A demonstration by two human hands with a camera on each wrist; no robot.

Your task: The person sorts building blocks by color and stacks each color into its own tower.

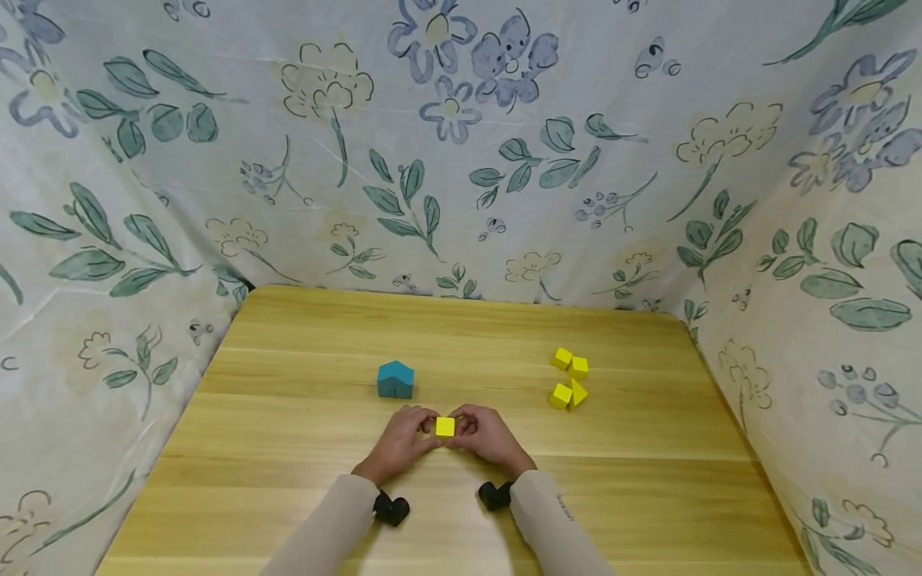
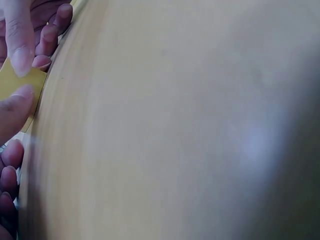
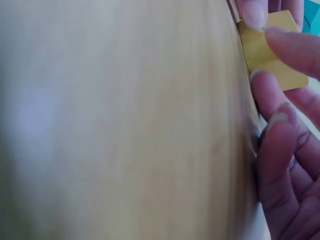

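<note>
A yellow cube (image 1: 445, 426) stands near the middle of the table, between both hands. My left hand (image 1: 403, 438) pinches it from the left with thumb and fingertips. From the right side, my right hand (image 1: 491, 437) pinches the same cube. Close up in the left wrist view, the yellow cube (image 2: 35, 82) has fingertips against its near face. The right wrist view shows the thumb across the yellow cube (image 3: 260, 52), with its bottom edge at the tabletop. Just beyond my left hand sits a blue house-shaped group of blocks (image 1: 395, 380) with a peaked top.
Several yellow blocks lie at the right: two cubes (image 1: 563, 358) behind, then another yellow cube (image 1: 561, 395) beside a yellow triangular block (image 1: 578, 394). The wooden table (image 1: 288, 336) is bordered by floral cloth (image 1: 446, 184) at the back and sides.
</note>
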